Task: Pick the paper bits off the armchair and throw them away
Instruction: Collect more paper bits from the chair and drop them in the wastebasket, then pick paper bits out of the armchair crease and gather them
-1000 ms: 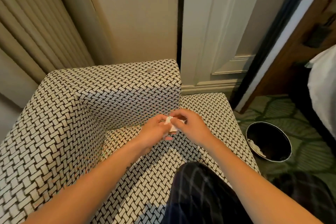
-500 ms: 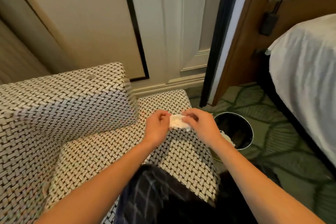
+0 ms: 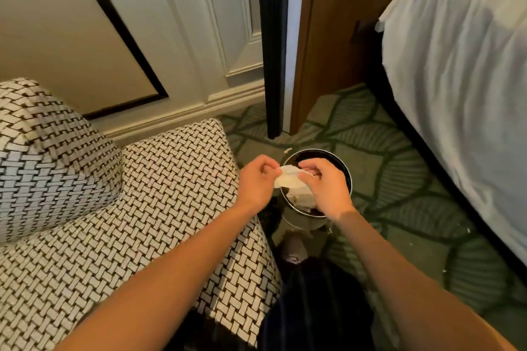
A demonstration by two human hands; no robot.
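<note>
A crumpled white paper piece (image 3: 288, 178) is stretched between both hands above the round black bin (image 3: 345, 171) on the carpet. My left hand (image 3: 256, 182) pinches its left end, just right of the armchair's edge. My right hand (image 3: 328, 188) pinches the right end, directly over the bin's opening. More white paper (image 3: 301, 198) lies inside the bin. The armchair (image 3: 159, 196), covered in black-and-white woven fabric, fills the left of the view; no paper bits show on its visible seat.
A bed with white sheets (image 3: 462, 71) stands on the right. Green patterned carpet (image 3: 399, 179) carries a few small white specks (image 3: 288, 150) near the bin and bed. A white panelled wall (image 3: 199, 37) and a wooden door frame (image 3: 322, 37) are behind.
Both hands carried the paper from over the armchair seat rightward to above the bin, and my view turned right with them, bringing the bed into sight.
</note>
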